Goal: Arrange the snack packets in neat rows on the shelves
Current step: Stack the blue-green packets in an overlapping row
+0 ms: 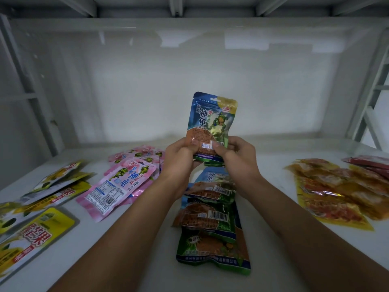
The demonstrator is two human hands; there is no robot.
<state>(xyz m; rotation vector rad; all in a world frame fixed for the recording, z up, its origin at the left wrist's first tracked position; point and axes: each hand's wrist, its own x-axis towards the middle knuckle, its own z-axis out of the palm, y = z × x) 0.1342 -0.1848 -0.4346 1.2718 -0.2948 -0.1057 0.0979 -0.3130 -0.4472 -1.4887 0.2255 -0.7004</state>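
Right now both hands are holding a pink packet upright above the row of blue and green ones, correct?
Not quite. In the head view, the left hand and right hand hold a blue and green packet, not pink. The pink packets lie to the left.

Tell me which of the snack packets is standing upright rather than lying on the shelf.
The blue-and-green packet, held upright by its bottom edge in the left hand and right hand. The pink, yellow and orange packets lie flat.

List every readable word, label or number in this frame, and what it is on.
"神龟": on the blue packet held upright by left hand and right hand.
"神龟": on the top pink packet.
Barcodes, fine print and yellow packets' red lettering: too blurred to read.
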